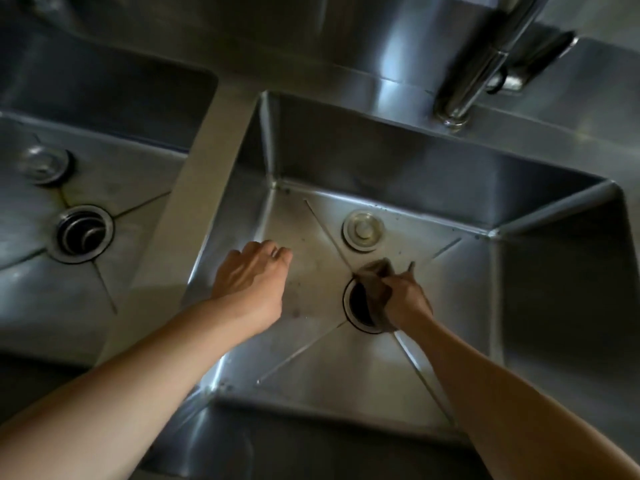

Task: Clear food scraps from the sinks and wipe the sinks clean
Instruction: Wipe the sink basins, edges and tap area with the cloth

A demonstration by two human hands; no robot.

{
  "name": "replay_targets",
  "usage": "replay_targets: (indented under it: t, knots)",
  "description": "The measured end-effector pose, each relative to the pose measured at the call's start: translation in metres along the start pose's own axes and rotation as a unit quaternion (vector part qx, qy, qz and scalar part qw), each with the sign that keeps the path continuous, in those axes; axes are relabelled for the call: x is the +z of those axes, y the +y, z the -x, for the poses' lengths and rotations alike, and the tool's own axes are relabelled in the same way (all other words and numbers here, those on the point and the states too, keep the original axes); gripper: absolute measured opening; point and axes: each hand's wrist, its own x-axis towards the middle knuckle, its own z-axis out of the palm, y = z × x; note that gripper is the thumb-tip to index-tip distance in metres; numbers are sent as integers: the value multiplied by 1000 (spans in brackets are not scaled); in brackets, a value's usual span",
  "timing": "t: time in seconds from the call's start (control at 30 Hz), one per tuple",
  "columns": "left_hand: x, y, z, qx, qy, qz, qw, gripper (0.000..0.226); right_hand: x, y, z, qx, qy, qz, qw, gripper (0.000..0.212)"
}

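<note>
The right hand (407, 299) has its fingers curled round a bunched brown cloth (375, 289), pressed to the floor of the right sink (433, 174) right at the edge of its open drain (360, 306) — and that is the likeliest trouble: with no strainer in the hole, a loose fold of the cloth could slip into the opening, or the wipe could push grit and small scraps down the drain instead of gathering them. The left hand (254, 275) hovers near the left wall of the same sink, fingers loosely curled with nothing in them; whether it touches the floor I cannot tell. The drain stopper (363, 230) lies out of its hole on the sink floor toward the back wall, just beyond the cloth, so a wide stroke may knock it about. Dark specks show along the back edge and in the far left corner of the floor, where the folded seams would trap dirt, so the wiping looks unfinished. The faucet (485, 64) hangs over the back rim and may crowd any reach to the back wall. Across the divider, the left sink (104, 98) has its own open drain (83, 233) and a loose stopper (45, 164) near its back wall — neither hand is near it.
</note>
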Motion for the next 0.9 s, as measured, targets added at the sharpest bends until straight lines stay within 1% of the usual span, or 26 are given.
replay_targets:
  t: [0.03, 0.1, 0.13, 0.2, 0.27, 0.3, 0.37, 0.4, 0.47, 0.53, 0.6, 0.67, 0.8, 0.9]
  knots:
    - [-3, 0, 2, 14, 18, -4, 1000, 54, 3, -7, 10, -6, -14, -23, 1000, 44]
    - [-14, -2, 9, 49, 73, -10, 996, 51, 5, -28, 31, -53, 53, -9, 997, 47]
    - [-19, -4, 13, 70, 101, -13, 992, 51, 7, -40, 43, -80, 72, -19, 994, 51]
    - [-30, -9, 18, 102, 149, -23, 983, 52, 15, -69, 65, -145, 76, -28, 986, 60]
    - [-34, -19, 20, 108, 205, -21, 972, 44, 33, -98, 79, -209, 20, 0, 978, 62]
    - [-34, -25, 21, 105, 221, -20, 970, 40, 43, -112, 84, -243, -15, 23, 970, 62]
    - [-32, -35, 23, 100, 217, -30, 971, 39, 69, -135, 89, -293, -80, 66, 951, 58]
    - [-28, -38, 24, 100, 217, -36, 970, 38, 81, -142, 91, -314, -97, 87, 940, 56]
    - [-20, -44, 24, 101, 217, -50, 970, 37, 98, -152, 88, -339, -91, 111, 930, 51]
    - [-17, -47, 20, 102, 216, -59, 969, 33, 104, -156, 74, -316, -51, 110, 941, 47]
    - [-15, -46, 19, 97, 207, -64, 971, 32, 98, -155, 55, -251, -7, 94, 963, 45]
    - [-13, -47, 17, 98, 205, -67, 972, 32, 84, -153, 31, -195, 16, 78, 978, 47]
    - [-11, -49, 17, 102, 205, -75, 971, 29, 56, -132, 1, -147, 19, 94, 985, 57]
    - [-9, -50, 17, 101, 213, -83, 968, 22, 56, -105, 13, -82, 6, 111, 990, 53]
